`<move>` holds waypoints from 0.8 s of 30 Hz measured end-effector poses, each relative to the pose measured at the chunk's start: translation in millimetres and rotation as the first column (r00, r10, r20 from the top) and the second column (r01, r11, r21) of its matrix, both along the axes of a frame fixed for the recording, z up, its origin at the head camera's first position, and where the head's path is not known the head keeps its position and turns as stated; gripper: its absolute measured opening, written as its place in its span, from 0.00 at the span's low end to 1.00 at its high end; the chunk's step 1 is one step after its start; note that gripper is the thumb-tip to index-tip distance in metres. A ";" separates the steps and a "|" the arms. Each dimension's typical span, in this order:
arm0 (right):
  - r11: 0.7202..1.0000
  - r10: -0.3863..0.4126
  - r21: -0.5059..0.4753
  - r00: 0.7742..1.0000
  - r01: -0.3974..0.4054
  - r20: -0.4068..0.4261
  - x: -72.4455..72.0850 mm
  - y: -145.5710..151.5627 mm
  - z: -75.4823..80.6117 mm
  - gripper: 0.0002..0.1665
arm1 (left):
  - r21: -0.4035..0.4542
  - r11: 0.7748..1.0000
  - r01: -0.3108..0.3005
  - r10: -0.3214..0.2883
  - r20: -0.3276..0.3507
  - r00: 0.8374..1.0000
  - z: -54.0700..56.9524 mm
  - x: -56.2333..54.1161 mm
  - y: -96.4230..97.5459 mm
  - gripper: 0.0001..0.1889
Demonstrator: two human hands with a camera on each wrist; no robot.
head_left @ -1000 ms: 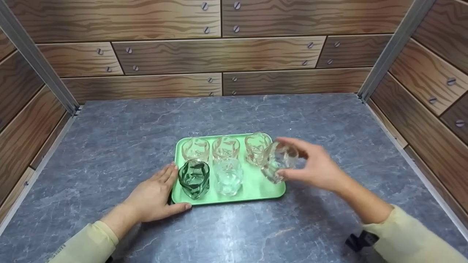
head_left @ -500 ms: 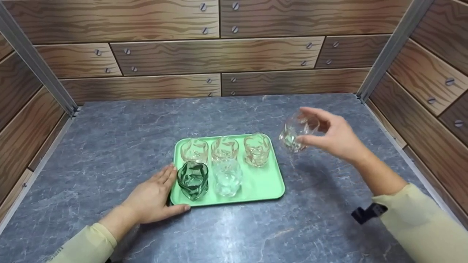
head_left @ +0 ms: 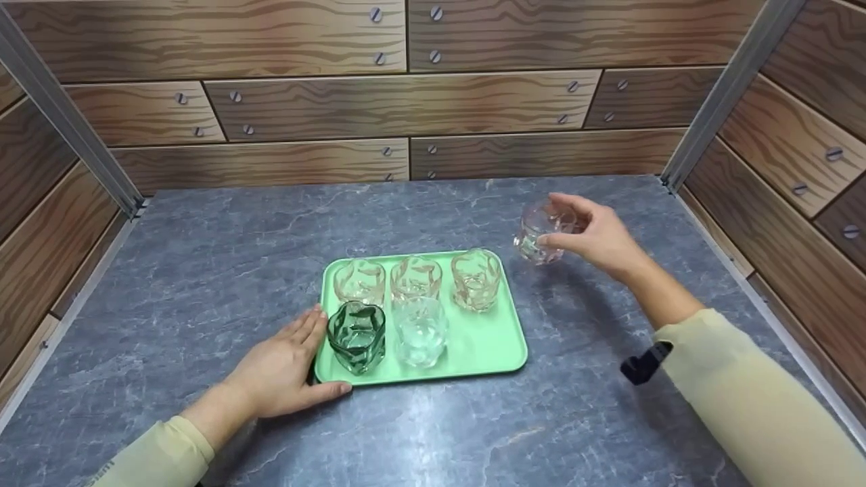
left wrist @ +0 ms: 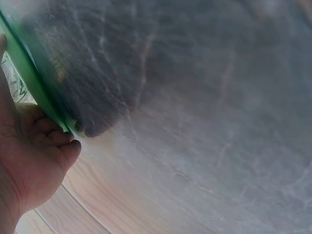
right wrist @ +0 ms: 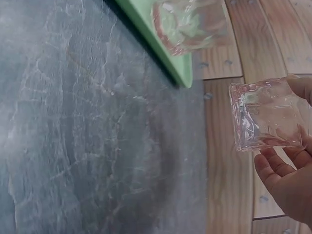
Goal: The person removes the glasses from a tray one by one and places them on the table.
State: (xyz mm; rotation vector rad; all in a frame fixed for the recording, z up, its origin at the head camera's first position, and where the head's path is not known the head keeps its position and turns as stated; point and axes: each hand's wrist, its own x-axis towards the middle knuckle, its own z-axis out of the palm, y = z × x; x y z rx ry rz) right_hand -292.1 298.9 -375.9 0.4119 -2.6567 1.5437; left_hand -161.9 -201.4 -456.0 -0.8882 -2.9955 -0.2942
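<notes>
My right hand (head_left: 599, 237) holds a clear, faintly pink drinking glass (head_left: 543, 233) between thumb and fingers, beyond the back right corner of the green tray (head_left: 490, 348). In the right wrist view this glass (right wrist: 265, 117) appears sideways in the fingers (right wrist: 278, 170). My left hand (head_left: 277, 368) rests against the tray's left edge, fingers fairly straight, thumb at the front corner. On the tray stand a dark green glass (head_left: 357, 338), a clear glass (head_left: 421, 335) and three pinkish glasses along the back, the rightmost glass (head_left: 475, 284) set a little apart.
The tray lies on a grey marbled tabletop (head_left: 419, 433). Wood-patterned panels (head_left: 406, 101) close off the back and both sides. Metal posts (head_left: 717, 81) rise at the back corners. A black strap (head_left: 646, 363) hangs by the right sleeve.
My right hand has carried the pinkish glass from over the tray's right side to beyond its back right corner, lowering it slightly toward me at the end. The left hand stays by the tray.
</notes>
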 end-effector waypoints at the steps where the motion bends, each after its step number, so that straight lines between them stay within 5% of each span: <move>1: 1.000 -0.003 -0.010 1.000 0.003 0.008 -3.4 0.0 -3.3 0.50 | 0.002 1.000 0.000 0.000 -0.001 1.000 -0.3 -0.1 0.0 0.62; 13: 0.998 -0.023 -0.063 0.998 0.027 0.064 -32.5 -3.0 -34.7 0.51 | -0.010 1.000 -0.010 0.010 0.017 1.000 1.9 0.8 -0.4 0.62; 24: 0.998 -0.049 -0.034 0.996 0.052 0.073 -39.5 -8.7 -46.8 0.51 | -0.012 1.000 -0.009 0.009 0.026 1.000 1.5 1.2 0.2 0.62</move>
